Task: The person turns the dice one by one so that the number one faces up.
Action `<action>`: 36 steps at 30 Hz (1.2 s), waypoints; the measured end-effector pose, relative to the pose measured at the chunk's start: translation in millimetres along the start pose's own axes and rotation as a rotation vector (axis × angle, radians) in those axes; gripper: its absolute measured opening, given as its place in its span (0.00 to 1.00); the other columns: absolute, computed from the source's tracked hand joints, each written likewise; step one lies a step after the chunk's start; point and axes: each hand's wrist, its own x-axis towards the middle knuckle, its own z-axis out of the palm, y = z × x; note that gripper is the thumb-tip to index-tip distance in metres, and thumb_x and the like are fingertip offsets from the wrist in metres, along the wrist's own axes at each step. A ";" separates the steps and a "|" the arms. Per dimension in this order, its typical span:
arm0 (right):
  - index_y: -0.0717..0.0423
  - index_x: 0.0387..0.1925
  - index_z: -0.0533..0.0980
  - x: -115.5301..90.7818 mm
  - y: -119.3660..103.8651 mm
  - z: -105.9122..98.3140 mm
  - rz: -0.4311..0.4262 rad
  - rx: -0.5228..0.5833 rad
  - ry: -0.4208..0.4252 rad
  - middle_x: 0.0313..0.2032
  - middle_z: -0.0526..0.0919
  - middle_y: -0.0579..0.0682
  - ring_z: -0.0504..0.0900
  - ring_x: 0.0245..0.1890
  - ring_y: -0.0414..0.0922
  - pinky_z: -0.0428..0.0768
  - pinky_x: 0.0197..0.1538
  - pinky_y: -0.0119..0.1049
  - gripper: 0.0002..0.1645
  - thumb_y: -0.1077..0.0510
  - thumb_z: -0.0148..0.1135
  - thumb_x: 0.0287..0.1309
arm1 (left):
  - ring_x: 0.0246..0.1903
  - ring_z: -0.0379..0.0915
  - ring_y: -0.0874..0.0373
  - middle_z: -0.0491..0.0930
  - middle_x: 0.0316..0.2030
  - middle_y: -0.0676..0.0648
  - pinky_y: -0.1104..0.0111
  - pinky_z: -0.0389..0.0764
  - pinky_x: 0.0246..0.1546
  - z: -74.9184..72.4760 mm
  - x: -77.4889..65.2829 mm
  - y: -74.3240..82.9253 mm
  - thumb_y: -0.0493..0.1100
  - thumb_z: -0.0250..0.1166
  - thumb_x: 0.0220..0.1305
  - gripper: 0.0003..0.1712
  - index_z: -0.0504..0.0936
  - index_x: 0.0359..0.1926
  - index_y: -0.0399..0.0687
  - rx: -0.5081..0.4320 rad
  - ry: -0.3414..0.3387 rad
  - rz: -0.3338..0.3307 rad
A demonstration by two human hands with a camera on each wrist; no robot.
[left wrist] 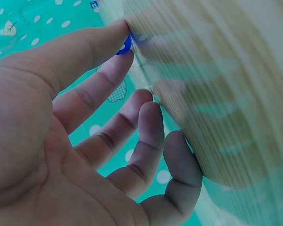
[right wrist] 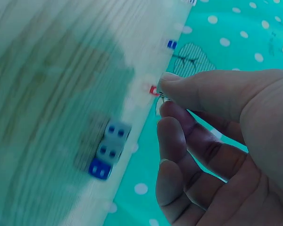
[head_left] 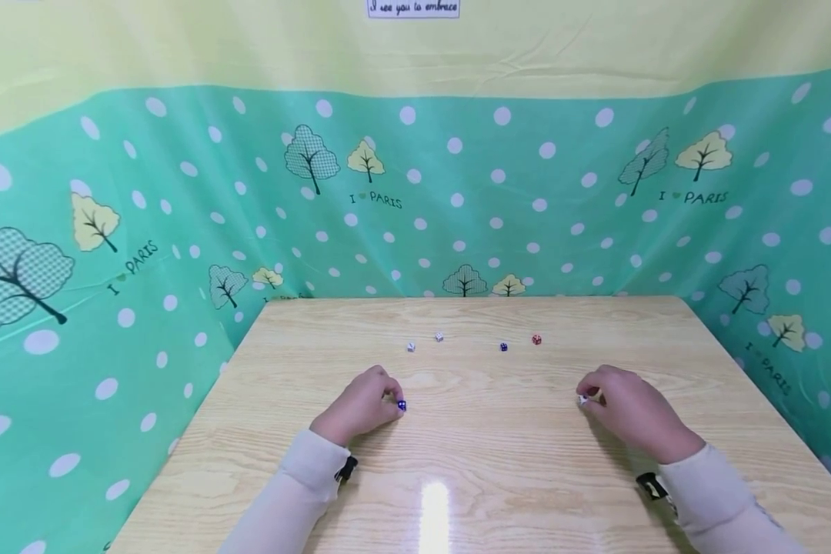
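Blue die (head_left: 402,405), white die (head_left: 582,400), green cloth (head_left: 457,221) (pale-dotted)

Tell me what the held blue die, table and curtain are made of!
Held blue die: probably plastic, finish unclear; evenly blue with pale dots. Table: wood or laminate, glossy; grain lines and a bright reflection. Curtain: probably smooth printed fabric; soft folds.

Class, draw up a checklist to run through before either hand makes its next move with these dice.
1. Left hand has a grip: ok, it pinches a blue die.
2. Right hand has a grip: ok, it pinches a white die.
3. Pinched white die in plain sight: not ok, fingers partly cover it.
4. Red die and far blue die apart: ok, bare wood shows between them.
5. Row of three dice evenly aligned: cannot tell, the right wrist view is blurred.
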 end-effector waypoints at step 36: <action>0.59 0.41 0.86 -11.8 66.6 -15.6 0.200 0.000 -0.089 0.41 0.86 0.59 0.84 0.39 0.54 0.83 0.40 0.53 0.07 0.63 0.71 0.60 | 0.41 0.72 0.56 0.76 0.42 0.49 0.59 0.79 0.49 -2.3 2.1 -1.7 0.43 0.77 0.60 0.06 0.87 0.34 0.53 0.001 -0.023 -0.004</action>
